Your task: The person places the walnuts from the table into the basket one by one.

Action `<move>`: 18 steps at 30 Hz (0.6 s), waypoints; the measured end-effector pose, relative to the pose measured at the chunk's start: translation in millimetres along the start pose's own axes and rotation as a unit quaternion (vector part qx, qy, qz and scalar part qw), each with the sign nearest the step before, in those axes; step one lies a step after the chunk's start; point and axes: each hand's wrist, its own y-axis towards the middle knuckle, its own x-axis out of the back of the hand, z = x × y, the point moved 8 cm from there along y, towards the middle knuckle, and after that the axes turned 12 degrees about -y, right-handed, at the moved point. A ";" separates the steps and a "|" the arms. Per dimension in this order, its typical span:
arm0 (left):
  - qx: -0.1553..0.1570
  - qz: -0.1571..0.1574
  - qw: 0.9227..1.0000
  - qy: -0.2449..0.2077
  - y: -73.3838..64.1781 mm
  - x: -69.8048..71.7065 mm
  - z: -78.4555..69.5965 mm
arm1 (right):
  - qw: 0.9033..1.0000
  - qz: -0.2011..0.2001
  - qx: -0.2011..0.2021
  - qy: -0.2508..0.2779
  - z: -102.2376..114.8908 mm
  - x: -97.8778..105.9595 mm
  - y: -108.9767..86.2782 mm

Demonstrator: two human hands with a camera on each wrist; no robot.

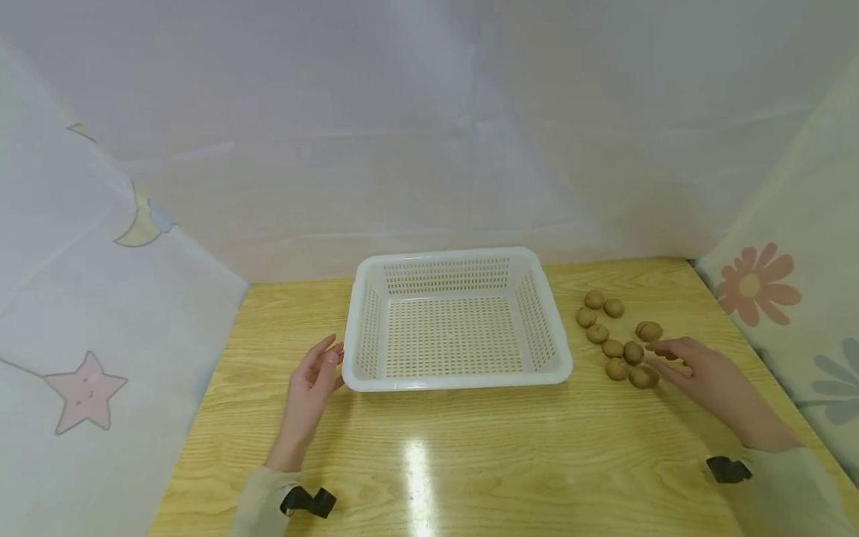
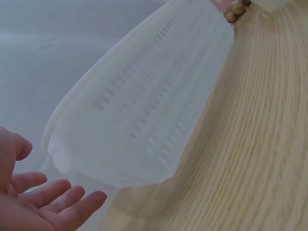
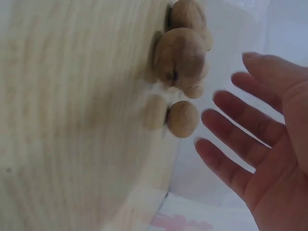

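Note:
A white plastic basket (image 1: 456, 384) with slotted walls sits on the wooden table. Just beside its left end is my left hand (image 1: 315, 373), fingers loosely spread with nothing in them; in the left wrist view its fingertips lie close to the basket's corner (image 2: 62, 154), and contact is unclear. To the right of the basket lies a loose group of several walnuts (image 1: 614, 348). My right hand (image 1: 705, 373) hovers at their right side, fingers extended and holding nothing. In the right wrist view a walnut (image 3: 183, 119) lies just beyond the fingertips, apparently apart from them.
The wooden table (image 1: 496, 455) runs back to a pale cloth wall (image 1: 443, 149). Cloth sides with printed figures, a star (image 1: 87, 393) on the left and a flower (image 1: 757, 285) on the right, enclose it. Dark straps (image 1: 307, 501) are on both sleeves.

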 end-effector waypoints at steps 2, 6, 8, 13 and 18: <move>0.020 0.002 0.999 -0.031 -0.6 -3.3 3.9 | 1.000 0.022 0.008 0.003 -2.0 -7.1 -2.5; 0.039 0.006 0.997 -0.065 -0.5 -9.3 9.1 | 0.998 0.048 0.020 0.019 -4.8 -19.8 -6.0; 0.043 0.007 0.997 -0.070 -0.5 -11.3 10.3 | 0.998 0.046 0.028 0.031 -4.9 -22.6 -6.5; 0.051 0.009 0.996 -0.073 0.4 -15.0 12.1 | 0.998 0.023 0.054 0.037 -2.0 -23.6 -6.4; 0.056 0.011 0.995 -0.077 5.3 -16.2 14.8 | 0.997 0.021 0.064 0.030 -0.2 -28.2 -7.3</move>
